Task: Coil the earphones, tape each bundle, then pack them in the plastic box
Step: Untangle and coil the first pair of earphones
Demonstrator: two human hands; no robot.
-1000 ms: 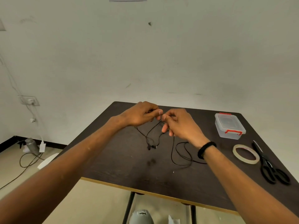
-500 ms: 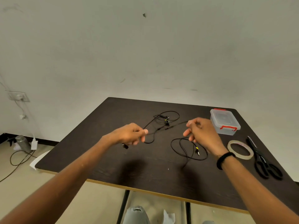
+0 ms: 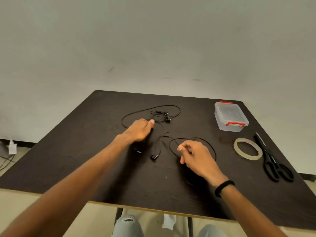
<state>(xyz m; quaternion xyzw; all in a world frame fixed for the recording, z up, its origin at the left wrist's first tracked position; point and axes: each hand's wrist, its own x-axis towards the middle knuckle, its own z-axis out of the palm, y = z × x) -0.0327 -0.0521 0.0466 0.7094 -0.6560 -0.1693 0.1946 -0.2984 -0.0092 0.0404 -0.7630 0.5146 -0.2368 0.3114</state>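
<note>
Earphones lie uncoiled on the dark tabletop (image 3: 85,159) in two sets: a far set (image 3: 164,115) sprawled in a wide loop near the back, and a near set (image 3: 172,146) between the hands, its earbuds (image 3: 154,156) resting on the surface. Left hand (image 3: 139,130) is over the cable at the near edge of the far loop, fingers curled; whether it grips the cable cannot be told. Right hand (image 3: 195,157) pinches the near set's cable between thumb and fingertip.

Risks, as judged: the two cables lie close together and may tangle if either is pulled without being separated. A sharp pull could drag the loose earbuds off the front edge. Thin cable springs open readily; a coil released before taping would unwind. Tape roll (image 3: 248,148) and scissors (image 3: 273,165) sit at the right, apart from the work, so a one-handed reach could loosen the bundle. Plastic box (image 3: 230,117) is lidded and latched, untouched.
</note>
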